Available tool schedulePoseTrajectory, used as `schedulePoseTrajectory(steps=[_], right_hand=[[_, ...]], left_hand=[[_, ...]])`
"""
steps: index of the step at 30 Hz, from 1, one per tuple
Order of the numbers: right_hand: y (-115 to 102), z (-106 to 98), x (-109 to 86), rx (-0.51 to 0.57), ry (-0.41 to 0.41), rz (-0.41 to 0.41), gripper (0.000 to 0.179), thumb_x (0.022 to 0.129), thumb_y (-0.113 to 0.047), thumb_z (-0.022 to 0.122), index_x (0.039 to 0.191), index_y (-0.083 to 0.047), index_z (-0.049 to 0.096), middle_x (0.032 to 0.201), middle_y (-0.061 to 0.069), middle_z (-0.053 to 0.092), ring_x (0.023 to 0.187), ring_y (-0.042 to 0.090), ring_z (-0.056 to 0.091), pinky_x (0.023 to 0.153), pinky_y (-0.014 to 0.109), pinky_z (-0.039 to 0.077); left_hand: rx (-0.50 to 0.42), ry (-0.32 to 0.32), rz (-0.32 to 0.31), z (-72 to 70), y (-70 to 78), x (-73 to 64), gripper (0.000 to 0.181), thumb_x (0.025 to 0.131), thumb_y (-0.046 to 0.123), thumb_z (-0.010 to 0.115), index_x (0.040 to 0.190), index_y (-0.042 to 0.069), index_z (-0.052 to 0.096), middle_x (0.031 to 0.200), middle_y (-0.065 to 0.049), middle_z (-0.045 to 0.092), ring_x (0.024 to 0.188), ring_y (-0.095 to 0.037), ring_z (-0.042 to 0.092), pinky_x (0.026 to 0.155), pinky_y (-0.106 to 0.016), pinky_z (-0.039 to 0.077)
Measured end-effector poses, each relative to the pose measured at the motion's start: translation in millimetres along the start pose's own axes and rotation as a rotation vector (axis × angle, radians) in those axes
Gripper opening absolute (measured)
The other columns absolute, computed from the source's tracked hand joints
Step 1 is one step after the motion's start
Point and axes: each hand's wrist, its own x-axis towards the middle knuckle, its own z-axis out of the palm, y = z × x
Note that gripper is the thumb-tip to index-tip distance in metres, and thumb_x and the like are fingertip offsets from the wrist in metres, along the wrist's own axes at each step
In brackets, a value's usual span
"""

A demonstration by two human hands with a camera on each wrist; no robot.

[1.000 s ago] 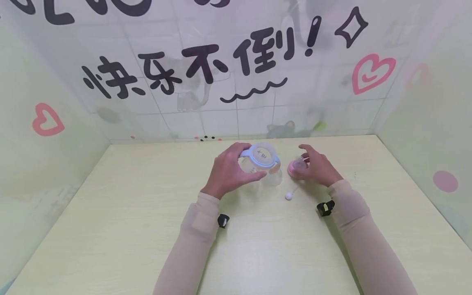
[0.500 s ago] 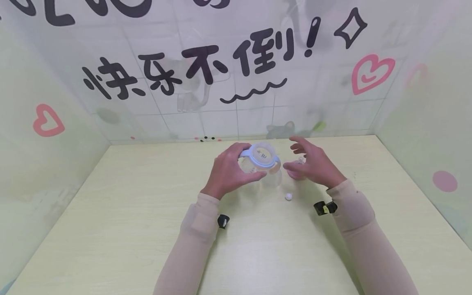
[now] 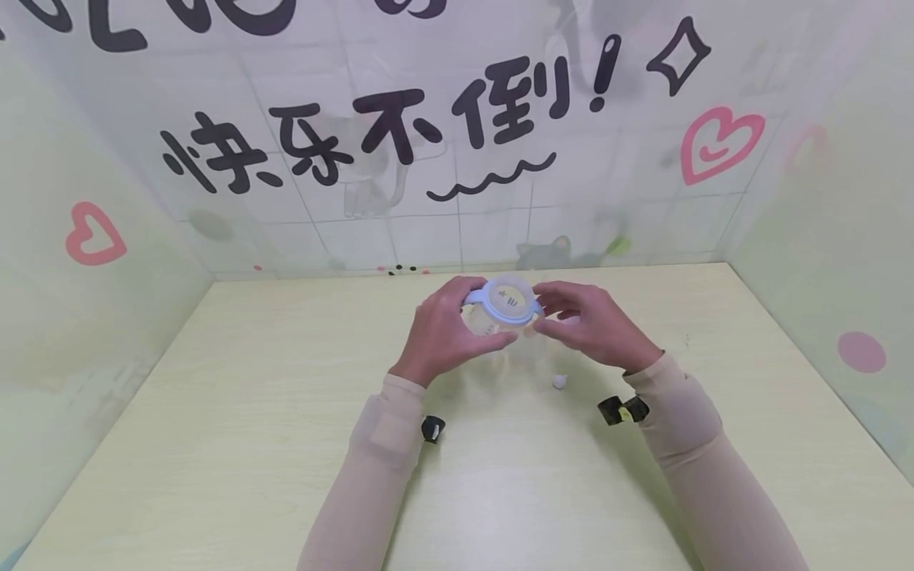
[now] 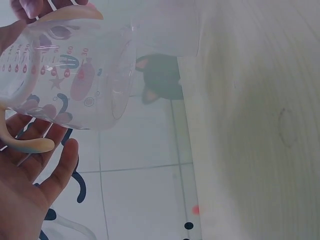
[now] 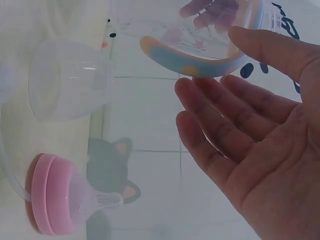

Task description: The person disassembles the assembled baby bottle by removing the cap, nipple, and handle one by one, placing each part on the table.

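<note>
In the head view my left hand (image 3: 446, 329) grips a clear baby bottle (image 3: 508, 300) by its side, holding it up over the table. Its pale blue ring carries two curved handles. Printed marks and a red scale show on the bottle wall in the left wrist view. My right hand (image 3: 589, 321) has come up to the opposite handle (image 5: 195, 65), fingers extended with their tips at its underside and the thumb by the bottle's neck. A pink collar with a clear teat (image 5: 52, 192) stands on the table, hidden behind my right hand in the head view.
A clear dome cap (image 5: 70, 82) stands on the table between bottle and teat. A thin straw (image 5: 11, 165) runs from the pink collar to a small white weight (image 3: 560, 381). Printed wall sheets enclose the pale wooden table (image 3: 236, 412) at the back and sides.
My right hand has let go of the pink teat collar, lifted, and moved left to the bottle's handle. My left hand and the bottle have stayed in place.
</note>
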Motion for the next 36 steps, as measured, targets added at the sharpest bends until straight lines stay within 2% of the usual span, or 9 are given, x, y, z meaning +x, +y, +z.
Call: schedulePoseTrajectory(steps=[5,9,16,22,32,36], right_hand=[[0.8,1.3,0.5,-0.017,0.008,-0.029,0.031,0.092,-0.004,0.068,0.122,0.002,0.066,0.112,0.012,0.071,0.096,0.023,0.070,0.086,0.044,0.056],[0.4,1.3,0.3,-0.021,0.017,-0.039,0.025,0.092,-0.001,0.067,0.117,0.003,0.069,0.110,0.013,0.071,0.094,0.025,0.070,0.084,0.044,0.057],[-0.2,2.4,0.2,-0.021,0.026,-0.038,0.023,0.092,0.001,0.066,0.115,0.006,0.068,0.109,0.016,0.071,0.095,0.028,0.070,0.084,0.046,0.056],[-2.3,1.7,-0.5,-0.039,0.046,-0.062,0.020,0.093,0.000,0.065,0.113,0.004,0.068,0.105,0.013,0.072,0.094,0.026,0.070,0.081,0.040,0.058],[-5.1,-1.2,-1.2,0.028,0.057,-0.038,0.019,0.094,-0.001,0.065,0.112,0.005,0.067,0.105,0.014,0.071,0.092,0.025,0.071,0.081,0.032,0.056],[-6.3,-4.2,-1.7,0.025,0.071,-0.050,0.019,0.094,0.000,0.065,0.112,0.004,0.067,0.105,0.014,0.071,0.091,0.025,0.072,0.084,0.034,0.056]], left_hand=[[-0.005,0.002,0.006,-0.1,0.2,-0.1,0.071,0.068,0.044,0.088,0.123,0.007,0.063,0.117,-0.002,0.067,0.099,-0.016,0.062,0.082,-0.038,0.053],[-0.005,0.000,0.005,-0.1,0.2,-0.1,0.071,0.068,0.045,0.088,0.123,0.007,0.063,0.117,-0.002,0.067,0.099,-0.016,0.062,0.082,-0.037,0.053],[-0.006,-0.004,0.000,0.3,-0.2,-0.5,0.071,0.068,0.045,0.089,0.123,0.007,0.063,0.117,-0.001,0.067,0.099,-0.015,0.061,0.082,-0.037,0.053],[-0.011,-0.003,-0.001,0.8,0.0,-0.6,0.072,0.068,0.045,0.089,0.123,0.007,0.063,0.115,-0.001,0.067,0.098,-0.015,0.062,0.081,-0.036,0.053],[-0.006,0.004,0.013,0.5,0.3,-0.3,0.071,0.068,0.045,0.088,0.122,0.007,0.064,0.115,-0.001,0.067,0.097,-0.014,0.061,0.081,-0.036,0.053],[0.008,0.011,0.023,0.9,-1.0,0.1,0.070,0.068,0.046,0.088,0.122,0.008,0.064,0.114,0.000,0.068,0.095,-0.014,0.060,0.079,-0.035,0.052]])
